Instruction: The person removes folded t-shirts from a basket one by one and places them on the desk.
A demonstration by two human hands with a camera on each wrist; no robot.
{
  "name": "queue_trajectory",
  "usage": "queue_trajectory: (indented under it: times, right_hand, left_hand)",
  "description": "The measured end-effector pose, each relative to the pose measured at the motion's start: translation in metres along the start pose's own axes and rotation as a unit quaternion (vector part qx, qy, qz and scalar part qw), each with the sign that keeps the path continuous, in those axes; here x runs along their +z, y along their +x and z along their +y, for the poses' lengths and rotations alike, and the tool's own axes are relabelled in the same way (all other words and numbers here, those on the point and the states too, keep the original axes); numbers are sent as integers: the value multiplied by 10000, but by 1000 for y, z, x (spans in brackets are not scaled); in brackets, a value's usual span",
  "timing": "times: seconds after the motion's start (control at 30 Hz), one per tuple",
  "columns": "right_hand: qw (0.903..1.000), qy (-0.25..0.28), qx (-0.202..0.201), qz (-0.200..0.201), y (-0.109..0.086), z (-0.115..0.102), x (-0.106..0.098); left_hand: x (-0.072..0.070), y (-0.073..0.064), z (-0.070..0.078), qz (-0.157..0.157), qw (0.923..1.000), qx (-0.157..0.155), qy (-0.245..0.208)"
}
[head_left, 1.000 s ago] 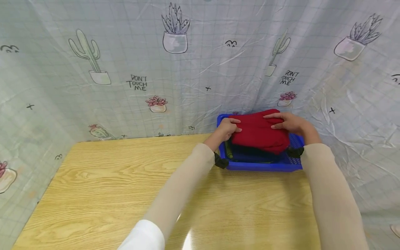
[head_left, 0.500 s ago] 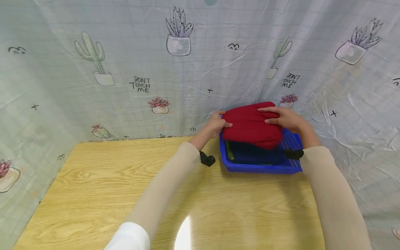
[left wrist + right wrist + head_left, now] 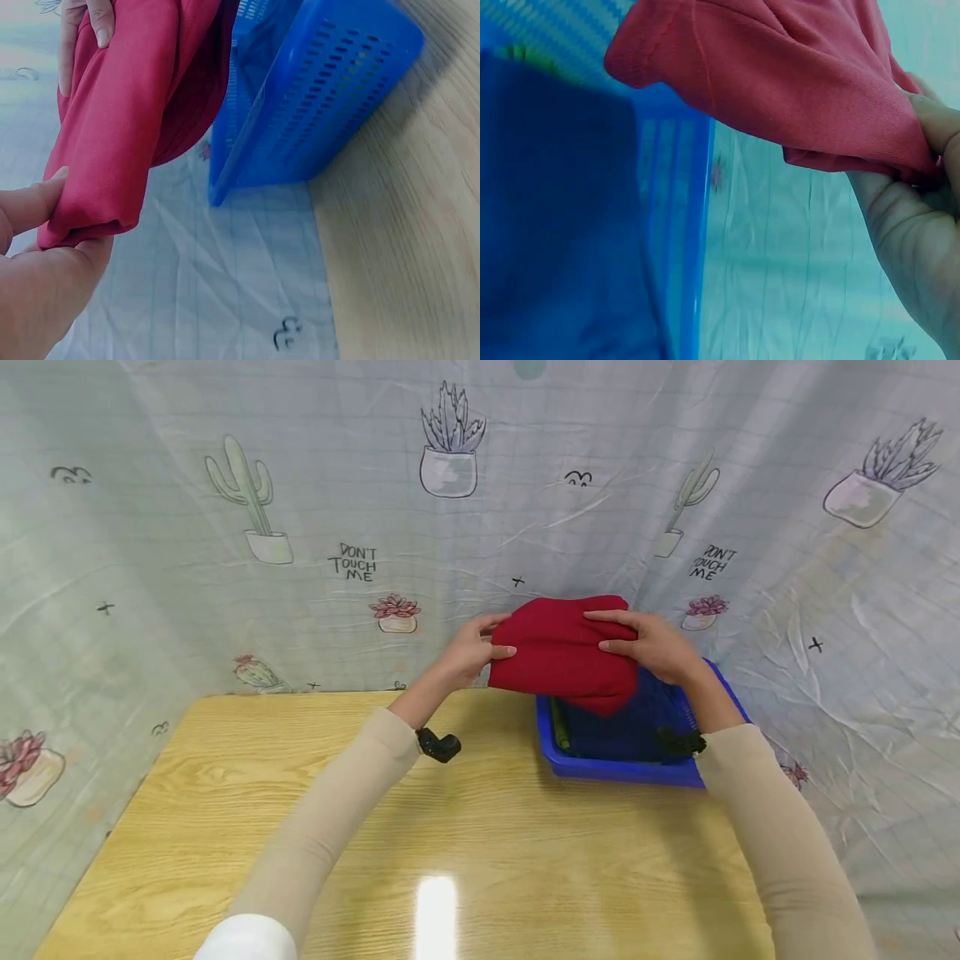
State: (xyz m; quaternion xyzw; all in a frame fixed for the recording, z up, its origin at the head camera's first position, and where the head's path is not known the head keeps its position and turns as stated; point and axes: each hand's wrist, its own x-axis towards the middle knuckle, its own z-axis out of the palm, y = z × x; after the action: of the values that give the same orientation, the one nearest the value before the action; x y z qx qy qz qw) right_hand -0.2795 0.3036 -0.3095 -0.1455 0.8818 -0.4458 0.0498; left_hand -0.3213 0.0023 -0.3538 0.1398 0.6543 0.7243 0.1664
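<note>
A folded red garment (image 3: 562,652) hangs in the air between both hands, above the left part of a blue plastic basket (image 3: 630,770). My left hand (image 3: 467,653) pinches its left edge, thumb on one face and fingers behind, as the left wrist view shows on the red cloth (image 3: 120,120). At the opposite edge my right hand (image 3: 660,647) grips the garment between thumb and fingers. Seen from the right wrist, a loose flap of the red cloth (image 3: 780,82) droops past the basket rim. Inside the basket lies a dark blue folded cloth (image 3: 555,210).
Something green (image 3: 560,727) sits along the basket's left inner side. The wood-grain table (image 3: 315,760) extends left and forward of the basket. A printed curtain (image 3: 465,543) stands right behind the table and along its sides.
Both hands have lifted the red garment out of the basket and carried it to the left. More of the dark blue cloth beneath now shows.
</note>
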Motion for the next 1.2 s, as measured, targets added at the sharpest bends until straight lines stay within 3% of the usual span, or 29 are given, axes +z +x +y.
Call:
queue_trajectory:
  times: [0.17, 0.43, 0.57, 0.7, 0.87, 1.2]
  right_hand:
    - [9996, 64, -270, 16, 11, -12, 28]
    - [9957, 691, -542, -289, 23, -26, 76]
    - [9940, 825, -594, -405, 25, -36, 103]
    - [9959, 566, -610, -363, 26, -45, 130]
    - [9969, 228, -755, -76, 27, -44, 155]
    - [9948, 321, -965, 34, 20, -42, 194]
  left_hand:
    - [-28, -27, 4, -102, 9997, 193, 84]
    - [-70, -70, 6, 178, 9971, 107, 729]
    - [-89, -91, 5, 347, 9928, 52, 1148]
    - [-107, -111, 3, 434, 9863, 154, 1581]
    - [-120, -131, -3, 458, 9774, 397, 2026]
    - [-133, -161, -19, 588, 9772, 409, 1998]
